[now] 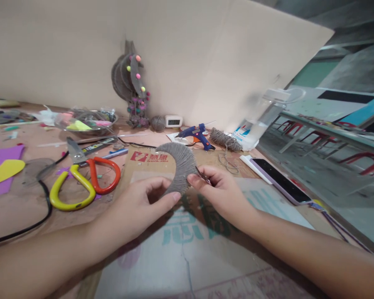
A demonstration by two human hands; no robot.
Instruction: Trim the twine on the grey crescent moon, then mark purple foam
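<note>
My left hand (143, 203) is closed on the lower end of a grey crescent (182, 164) wrapped in yarn, thumb in front and fingers behind. The crescent is held up over the board, its curved tip pointing up and left. My right hand (221, 193) pinches a small, dark, pointed metal tool (203, 176) whose kind I cannot make out. Its tip and my right thumb are at the crescent's right edge. Below both hands lies a cardboard sheet (140, 170) with a translucent printed plastic sheet (174, 265) on it.
Large scissors (71, 199) with yellow and red handles lie at left, near a black cable (43, 220). A blue glue gun (199, 133), yarn (224, 139), a clear bottle (264, 118) and a phone (280, 180) stand or lie beyond. A pompom-decorated crescent ornament (131, 79) hangs at the wall.
</note>
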